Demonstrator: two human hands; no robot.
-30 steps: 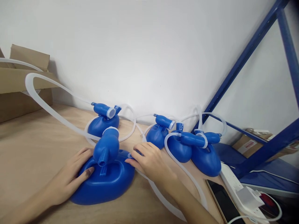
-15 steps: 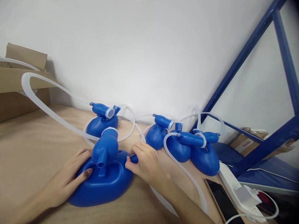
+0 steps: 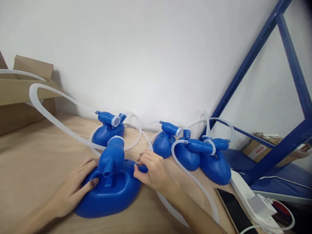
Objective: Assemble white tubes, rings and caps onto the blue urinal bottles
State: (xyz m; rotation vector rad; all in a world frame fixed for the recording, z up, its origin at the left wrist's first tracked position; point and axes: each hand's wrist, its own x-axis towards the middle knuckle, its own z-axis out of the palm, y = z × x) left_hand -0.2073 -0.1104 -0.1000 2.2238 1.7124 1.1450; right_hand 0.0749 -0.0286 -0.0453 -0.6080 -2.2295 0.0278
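A large blue plastic bottle (image 3: 109, 201) lies on the wooden table, with a blue funnel-shaped piece (image 3: 112, 155) above its handle opening. My left hand (image 3: 78, 185) rests on the bottle's left side, thumb and fingers spread. At the bottle's right end, my right hand (image 3: 152, 170) pinches a small blue cap (image 3: 143, 168) between thumb and fingers, close to the bottle's end. A translucent tube (image 3: 55, 120) loops up to the left from behind the funnel-shaped piece.
Several similar blue bottles (image 3: 163, 144) with tubes stand along the wall. Cardboard boxes (image 3: 26, 113) are at the left. A phone (image 3: 235, 208), a power strip (image 3: 243, 191) and a blue metal rack (image 3: 246, 71) are at the right.
The whole view has shifted slightly, with the bottle and hands a little lower and to the right. Both hands keep nearly the same placement on the bottle and cap.
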